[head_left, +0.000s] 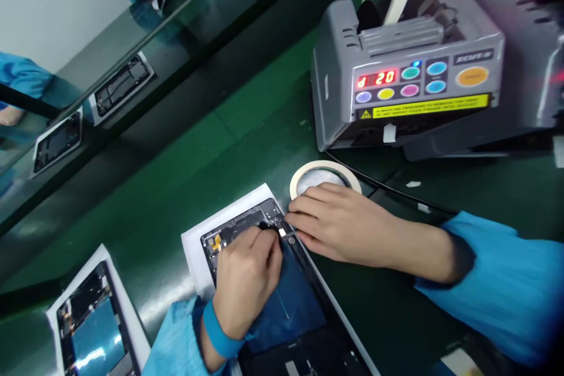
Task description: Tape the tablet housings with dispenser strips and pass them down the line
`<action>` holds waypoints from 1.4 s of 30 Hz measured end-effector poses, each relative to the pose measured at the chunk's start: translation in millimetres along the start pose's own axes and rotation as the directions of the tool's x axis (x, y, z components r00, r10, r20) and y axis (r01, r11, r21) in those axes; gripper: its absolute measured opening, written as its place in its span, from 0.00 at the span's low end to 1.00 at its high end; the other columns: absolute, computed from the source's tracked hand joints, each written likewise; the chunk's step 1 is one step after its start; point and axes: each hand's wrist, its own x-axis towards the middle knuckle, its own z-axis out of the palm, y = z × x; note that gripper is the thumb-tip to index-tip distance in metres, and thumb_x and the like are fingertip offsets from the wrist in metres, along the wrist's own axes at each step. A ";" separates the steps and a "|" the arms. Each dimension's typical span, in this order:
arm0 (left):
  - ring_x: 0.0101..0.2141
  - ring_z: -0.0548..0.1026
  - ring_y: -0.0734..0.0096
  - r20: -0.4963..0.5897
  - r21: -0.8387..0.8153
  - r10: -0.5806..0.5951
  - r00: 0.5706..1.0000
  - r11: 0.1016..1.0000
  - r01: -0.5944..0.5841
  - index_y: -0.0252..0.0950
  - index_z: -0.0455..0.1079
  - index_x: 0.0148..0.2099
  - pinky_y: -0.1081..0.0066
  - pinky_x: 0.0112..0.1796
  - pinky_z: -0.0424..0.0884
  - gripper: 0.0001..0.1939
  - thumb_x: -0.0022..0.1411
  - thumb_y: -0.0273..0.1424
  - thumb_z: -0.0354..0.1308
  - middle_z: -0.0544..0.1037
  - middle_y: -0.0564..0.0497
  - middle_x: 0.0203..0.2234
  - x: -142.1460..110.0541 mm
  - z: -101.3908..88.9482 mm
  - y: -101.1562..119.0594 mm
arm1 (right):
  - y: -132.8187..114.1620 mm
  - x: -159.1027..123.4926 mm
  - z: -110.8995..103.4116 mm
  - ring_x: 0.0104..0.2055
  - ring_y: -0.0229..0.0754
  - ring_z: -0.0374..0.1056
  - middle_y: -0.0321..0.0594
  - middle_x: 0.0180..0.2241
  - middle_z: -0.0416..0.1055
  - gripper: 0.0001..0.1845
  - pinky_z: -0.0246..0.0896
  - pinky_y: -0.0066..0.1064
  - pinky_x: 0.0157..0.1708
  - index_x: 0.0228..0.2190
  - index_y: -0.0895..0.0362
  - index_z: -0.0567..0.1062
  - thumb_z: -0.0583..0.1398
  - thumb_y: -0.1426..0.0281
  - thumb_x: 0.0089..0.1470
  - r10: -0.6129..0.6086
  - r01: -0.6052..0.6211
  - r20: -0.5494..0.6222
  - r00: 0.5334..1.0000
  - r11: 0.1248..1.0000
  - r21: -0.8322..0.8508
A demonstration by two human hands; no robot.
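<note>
An opened tablet (pixel 304 299), its inner parts and large blue-covered battery exposed, lies tilted on a white sheet (pixel 196 247) in front of me. My left hand (pixel 249 282), with a blue band at the wrist, rests over the tablet's upper part. Its fingers are curled together; the fingertips, and anything between them, are hidden. My right hand (pixel 341 223) reaches in from the right, fingers stretched out, fingertips at the tablet's upper right edge beside a small white piece. Just behind this hand, a roll of cream tape (pixel 304 175) lies flat, partly covered by it.
A grey tape dispenser (pixel 409 64) showing "20" stands at the back right, a white tab at its front. Its black cable (pixel 388 188) crosses the green table (pixel 238 123). Another opened tablet (pixel 94 323) lies at left. Beyond a ledge are two more tablets and people's blue sleeves.
</note>
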 end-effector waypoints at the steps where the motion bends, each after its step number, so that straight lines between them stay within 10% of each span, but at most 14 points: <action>1: 0.25 0.69 0.73 0.005 -0.061 -0.017 1.000 0.998 0.017 0.36 0.69 0.34 0.72 0.27 0.61 0.09 0.66 0.25 0.50 0.69 0.54 0.23 -0.5 1.0 0.9 | -0.2 -0.2 0.5 0.37 0.43 0.63 0.42 0.35 0.72 0.11 0.54 0.36 0.37 0.38 0.58 0.76 0.56 0.68 0.57 -0.004 0.004 0.001 1.000 1.000 0.000; 12: 0.24 0.71 0.76 0.014 -0.289 0.028 1.000 0.957 -0.023 0.35 0.71 0.37 0.74 0.28 0.64 0.06 0.65 0.23 0.53 0.73 0.54 0.24 -5.7 16.0 2.1 | 1.9 -2.6 2.5 0.39 0.44 0.64 0.40 0.35 0.73 0.12 0.56 0.40 0.40 0.38 0.57 0.76 0.54 0.67 0.59 -0.027 0.023 0.051 0.998 0.997 0.073; 42: 0.28 0.68 0.71 -0.006 -0.238 -0.075 0.997 0.969 0.072 0.36 0.72 0.33 0.67 0.31 0.59 0.07 0.64 0.25 0.54 0.71 0.53 0.24 -9.5 13.9 -4.4 | -13.0 -11.4 3.8 0.42 0.46 0.64 0.42 0.35 0.72 0.16 0.53 0.45 0.54 0.42 0.58 0.77 0.54 0.67 0.58 -0.059 0.056 0.054 0.997 0.996 0.065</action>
